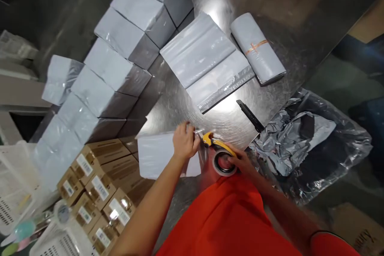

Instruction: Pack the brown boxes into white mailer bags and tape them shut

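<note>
Looking down from the head camera, I see a tape dispenser with a yellow handle at the near edge of a metal table, just in front of an orange shirt that hides the table's closest strip. The right hand lies curled over the tape roll, fingers closed around it; the roll's far side is covered by that hand. The left hand presses its fingertips on the top edge of a grey wrapped parcel, loosely bent, gripping nothing that I can make out. Whether tape runs between dispenser and parcel is too blurred to tell. Beyond lie flat grey mailer bags, a rolled bundle of mailers and a black utility knife. Wrapped grey parcels are lined up at left, brown labelled cartons below them, crumpled plastic wrap at right. The room around is dim.
</note>
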Demonstrator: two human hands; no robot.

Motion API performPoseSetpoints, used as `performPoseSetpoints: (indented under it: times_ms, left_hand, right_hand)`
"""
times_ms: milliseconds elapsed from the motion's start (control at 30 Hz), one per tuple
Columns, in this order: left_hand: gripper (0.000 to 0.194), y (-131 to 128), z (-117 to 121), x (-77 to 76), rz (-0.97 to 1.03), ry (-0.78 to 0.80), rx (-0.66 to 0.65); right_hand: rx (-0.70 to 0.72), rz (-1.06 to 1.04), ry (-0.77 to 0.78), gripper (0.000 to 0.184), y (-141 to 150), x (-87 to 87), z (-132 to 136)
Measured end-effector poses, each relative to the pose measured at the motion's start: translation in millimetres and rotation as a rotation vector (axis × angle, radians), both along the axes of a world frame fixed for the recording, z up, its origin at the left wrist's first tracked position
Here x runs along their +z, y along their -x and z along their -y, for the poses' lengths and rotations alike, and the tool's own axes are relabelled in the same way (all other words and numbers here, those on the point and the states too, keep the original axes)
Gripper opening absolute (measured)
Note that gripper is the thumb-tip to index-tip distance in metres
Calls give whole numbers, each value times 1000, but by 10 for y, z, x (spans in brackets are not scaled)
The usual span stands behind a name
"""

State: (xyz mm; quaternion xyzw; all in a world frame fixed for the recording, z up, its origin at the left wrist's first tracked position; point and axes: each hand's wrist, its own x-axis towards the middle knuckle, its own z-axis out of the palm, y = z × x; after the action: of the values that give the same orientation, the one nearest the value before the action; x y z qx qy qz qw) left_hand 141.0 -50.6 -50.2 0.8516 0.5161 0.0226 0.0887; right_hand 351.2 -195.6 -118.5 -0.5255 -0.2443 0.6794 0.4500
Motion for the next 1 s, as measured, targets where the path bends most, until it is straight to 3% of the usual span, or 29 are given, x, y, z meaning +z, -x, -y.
performPoseSetpoints:
  times_ms: [67, 167, 233, 300, 367, 467, 567, 667, 767, 933, 1000]
  left_hand:
    - [33, 39, -129, -2, -20, -30, 235]
    - [40, 200, -354, 16, -109, 23, 546]
    - [41, 315, -468, 29, -174, 86, 687]
    - [41, 391, -527, 30, -218, 99, 777]
    - [40, 420, -541, 20, -247, 86, 806]
    - [39, 409, -528, 9, -283, 77, 801]
    - [39, 389, -520, 21, -304, 79, 795]
    - [38, 374, -518, 46, -310, 87, 800]
    - [37, 364, -522, 62, -317, 86, 800]
    - [38, 379, -537, 50, -321, 87, 797]
    - [37, 382, -535, 40, -316, 85, 811]
  right_hand:
    - [-44, -5, -1, 56, 221, -12, -270]
    - [99, -47, -58, 48, 418, -32, -1062]
    - [234, -45, -56, 44, 460, -65, -1522]
    - [287, -79, -49, 42, 455, -127, -1709]
    - [247, -119, -70, 44, 405, -203, -1554]
    - [142, -89, -107, 53, 262, -251, -825]
    - [120, -31, -40, 58, 162, -162, 31]
    - [146, -29, 21, 59, 255, -31, 504]
    - [202, -27, 15, 61, 439, -16, 439]
    - [308, -167, -92, 60, 389, -176, -211]
    - [388, -132, -143, 58, 318, -155, -422]
